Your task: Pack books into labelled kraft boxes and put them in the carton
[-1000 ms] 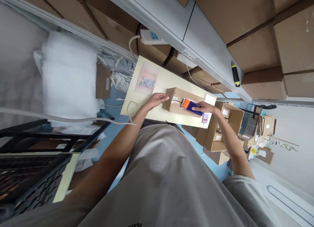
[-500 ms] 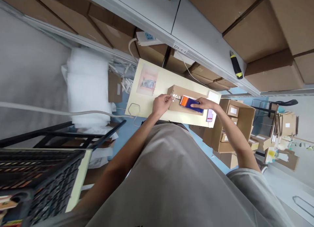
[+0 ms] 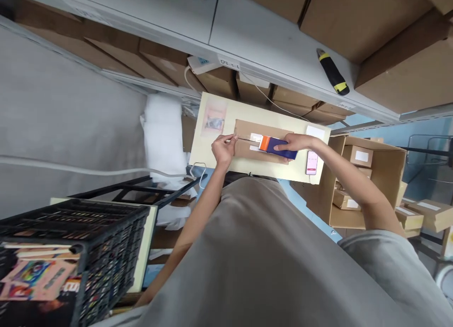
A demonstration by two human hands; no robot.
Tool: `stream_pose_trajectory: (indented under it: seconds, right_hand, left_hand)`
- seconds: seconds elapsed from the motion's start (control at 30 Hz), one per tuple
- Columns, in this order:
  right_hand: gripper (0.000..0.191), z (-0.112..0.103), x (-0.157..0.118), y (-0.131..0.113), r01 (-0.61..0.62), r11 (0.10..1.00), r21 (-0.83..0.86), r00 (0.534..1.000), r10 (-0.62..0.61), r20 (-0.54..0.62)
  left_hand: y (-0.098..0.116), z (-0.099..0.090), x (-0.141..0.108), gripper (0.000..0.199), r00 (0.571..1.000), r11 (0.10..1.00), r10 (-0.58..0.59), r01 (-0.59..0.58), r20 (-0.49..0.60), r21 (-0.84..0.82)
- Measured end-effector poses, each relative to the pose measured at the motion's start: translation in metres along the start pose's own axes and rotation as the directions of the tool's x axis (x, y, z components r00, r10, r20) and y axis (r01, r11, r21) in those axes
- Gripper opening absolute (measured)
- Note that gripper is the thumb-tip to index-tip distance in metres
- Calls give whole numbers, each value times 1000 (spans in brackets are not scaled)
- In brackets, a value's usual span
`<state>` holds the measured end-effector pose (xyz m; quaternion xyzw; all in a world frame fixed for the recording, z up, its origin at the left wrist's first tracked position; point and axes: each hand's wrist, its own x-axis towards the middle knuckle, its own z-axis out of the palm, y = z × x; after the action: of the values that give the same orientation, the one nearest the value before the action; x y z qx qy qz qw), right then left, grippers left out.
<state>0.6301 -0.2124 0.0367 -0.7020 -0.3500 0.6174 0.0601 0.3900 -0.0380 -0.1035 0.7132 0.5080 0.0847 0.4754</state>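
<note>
A closed brown cardboard box [image 3: 244, 151] lies on a pale yellow tabletop [image 3: 244, 109], its seam running lengthwise. My right hand [image 3: 300, 142] wraps round an orange and dark blue tape dispenser [image 3: 272, 144], which rests on the box top over the seam. White labels [image 3: 256, 137] show beside the dispenser's orange end. At the box's left end, my left hand [image 3: 222, 150] is closed in a pinch on clear packing tape by the seam; the tape itself is hardly visible now. To the right of my right hand lies a phone [image 3: 312, 163] with a lit screen.
Above the table runs a grey shelf [image 3: 262, 29] with cartons and a black-yellow utility knife [image 3: 332, 72]. An open carton [image 3: 385, 176] of small boxes stands right. At left are a white foam roll [image 3: 163, 133], a hanging cable [image 3: 106, 164] and a black crate [image 3: 113, 256].
My left hand has moved to the box's left end, and the shiny tape stretch between my hands is less visible. The right hand keeps the dispenser on the box. The camera view has shifted.
</note>
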Motion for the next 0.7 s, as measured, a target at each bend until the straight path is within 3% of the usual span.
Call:
stream_pose_trajectory:
  seconds: [0.07, 0.13, 0.2, 0.37, 0.47, 0.7]
  right_hand:
    - [70, -7, -22, 18, 13, 997, 72, 996, -19, 83]
    - [71, -15, -49, 43, -61, 996, 60, 989, 52, 140]
    - [70, -25, -80, 72, -170, 986, -2, 978, 168, 125]
    - [67, -40, -136, 136, -202, 971, 124, 971, 183, 154]
    - [70, -36, -133, 153, -221, 972, 75, 969, 210, 129]
    - [77, -15, -76, 179, -156, 988, -18, 986, 156, 57]
  left_hand:
    - [0, 6, -5, 28, 999, 1000, 14, -14, 38, 2]
    - [0, 10, -8, 28, 999, 1000, 17, -17, 45, 12]
    - [-2, 12, -8, 28, 1000, 999, 10, -10, 0, 31]
    - [-8, 14, -7, 27, 999, 999, -25, 26, -42, 25]
    - [-9, 19, -9, 27, 999, 999, -10, 12, -46, 46]
    - [-16, 19, -9, 29, 994, 997, -24, 32, -106, 76]
